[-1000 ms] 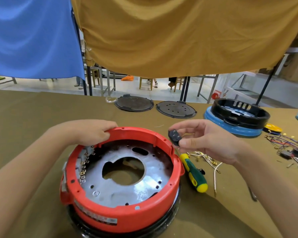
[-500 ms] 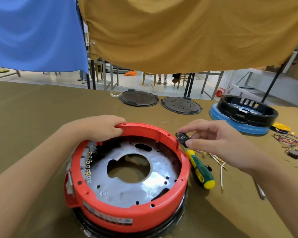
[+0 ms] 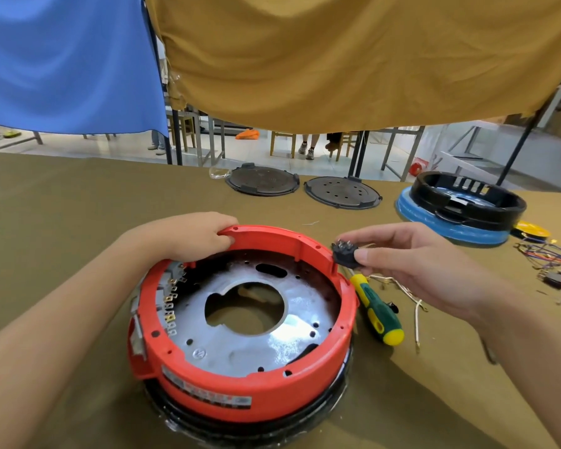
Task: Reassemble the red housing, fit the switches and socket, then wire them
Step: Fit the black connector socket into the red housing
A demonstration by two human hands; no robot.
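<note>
From the head view, our left hand point(image 3: 204, 236) grips the far rim of the red housing point(image 3: 243, 322) on the worktop point(image 3: 62, 222); our right hand point(image 3: 412, 264) pinches a black switch point(image 3: 344, 255) beside its notch; we judge fitting comes next, calling for aligned terminals.

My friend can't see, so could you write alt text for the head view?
A right hand pinches a small black switch at the rim of a red housing, which the left hand grips; a screwdriver lies beside it.
</note>
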